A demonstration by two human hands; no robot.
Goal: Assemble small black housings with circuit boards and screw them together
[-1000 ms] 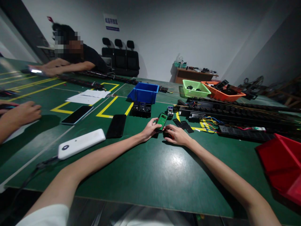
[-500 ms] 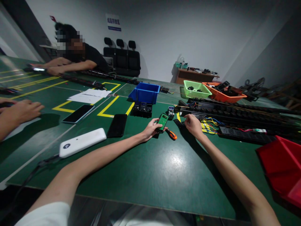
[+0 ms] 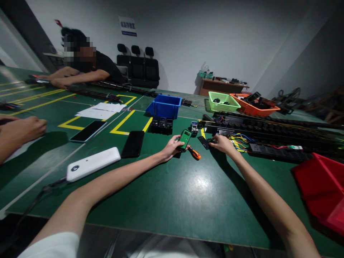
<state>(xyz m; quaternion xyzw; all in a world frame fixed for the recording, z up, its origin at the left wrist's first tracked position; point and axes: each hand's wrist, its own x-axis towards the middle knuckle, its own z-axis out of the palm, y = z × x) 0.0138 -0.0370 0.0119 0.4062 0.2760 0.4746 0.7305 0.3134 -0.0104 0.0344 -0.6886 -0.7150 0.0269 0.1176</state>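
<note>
My left hand (image 3: 172, 147) is closed around a green circuit board (image 3: 185, 139) with a rectangular window, held tilted above the table. Just below the board, an orange-and-black screwdriver (image 3: 195, 154) lies on the table. My right hand (image 3: 222, 144) is low over the tabletop, its fingers pinched at a small dark part that I cannot make out. Right beside those fingertips lies a flat black plate (image 3: 203, 142). A small silver-and-black component (image 3: 194, 127) stands between the two hands, farther back.
Behind my left hand are a blue bin (image 3: 165, 106) and black modules (image 3: 161, 125). Two phones, a white power bank (image 3: 93, 164) and papers lie left. Long black rails (image 3: 258, 130) with wires (image 3: 239, 141) and a red bin (image 3: 319, 193) are right. Another person's hand (image 3: 25, 130) rests at far left.
My right hand has come down toward the table, and its fingers now pinch beside the black plate. My left hand still holds the circuit board in nearly the same place.
</note>
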